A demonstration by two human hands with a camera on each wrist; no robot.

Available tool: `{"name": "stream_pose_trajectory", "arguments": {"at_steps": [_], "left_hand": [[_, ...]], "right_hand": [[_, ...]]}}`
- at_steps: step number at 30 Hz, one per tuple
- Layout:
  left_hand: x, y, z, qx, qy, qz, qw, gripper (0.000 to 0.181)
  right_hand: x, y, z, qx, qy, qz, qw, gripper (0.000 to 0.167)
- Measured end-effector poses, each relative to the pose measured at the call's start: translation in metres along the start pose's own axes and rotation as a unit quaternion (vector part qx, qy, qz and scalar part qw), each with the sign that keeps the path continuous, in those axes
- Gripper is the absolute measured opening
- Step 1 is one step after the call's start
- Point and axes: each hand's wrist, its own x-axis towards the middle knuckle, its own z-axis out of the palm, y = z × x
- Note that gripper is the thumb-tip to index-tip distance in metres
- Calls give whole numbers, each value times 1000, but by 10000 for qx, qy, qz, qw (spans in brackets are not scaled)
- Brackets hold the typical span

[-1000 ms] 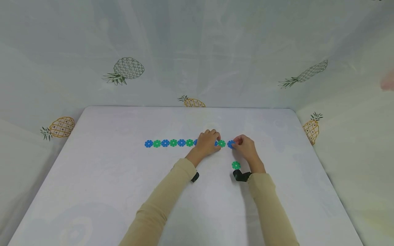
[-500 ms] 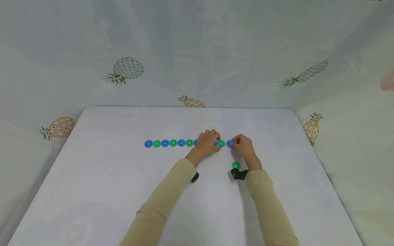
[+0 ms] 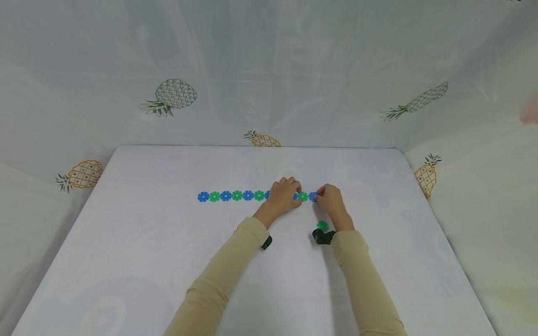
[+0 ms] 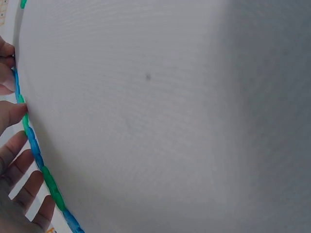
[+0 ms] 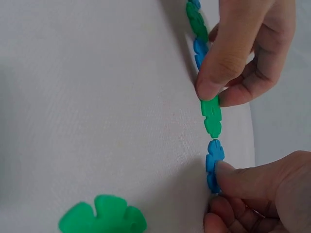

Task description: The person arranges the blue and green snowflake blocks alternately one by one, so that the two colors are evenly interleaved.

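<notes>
Blue and green slotted snowflake discs alternate in a straight row on the table, starting from a blue disc (image 3: pixel 203 196) at the left. My left hand (image 3: pixel 282 195) covers part of the row and grips the green disc (image 5: pixel 212 119) at its right end between thumb and finger. My right hand (image 3: pixel 333 201) pinches another blue disc (image 5: pixel 214 153) by its right side. Its free edge faces that green disc with only a sliver between them in the right wrist view. One loose green disc (image 3: pixel 322 226) lies nearer me, below the right hand.
The white table (image 3: pixel 147 261) runs back to a curtain printed with pineapples (image 3: pixel 175 93). A black wrist camera (image 3: pixel 322 236) on the right arm partly overlaps the loose green disc. Another black wrist camera (image 3: pixel 266 241) shows at the left cuff.
My right hand has moved slightly left, bringing the blue disc close up to the row's green end disc. The left hand has stayed still.
</notes>
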Motion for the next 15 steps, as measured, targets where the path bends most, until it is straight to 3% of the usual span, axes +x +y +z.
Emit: {"name": "stream_pose_trajectory", "arguments": {"at_steps": [8,15], "left_hand": [[-1,1,-1,30,-19,-8,10000,30],[-1,1,-1,56,-54,-48,10000,30]], "right_hand": [[0,-1,-2,-38,-139,65,9999,24],[-3,11,-5,469,-202,29,9987,28]]}}
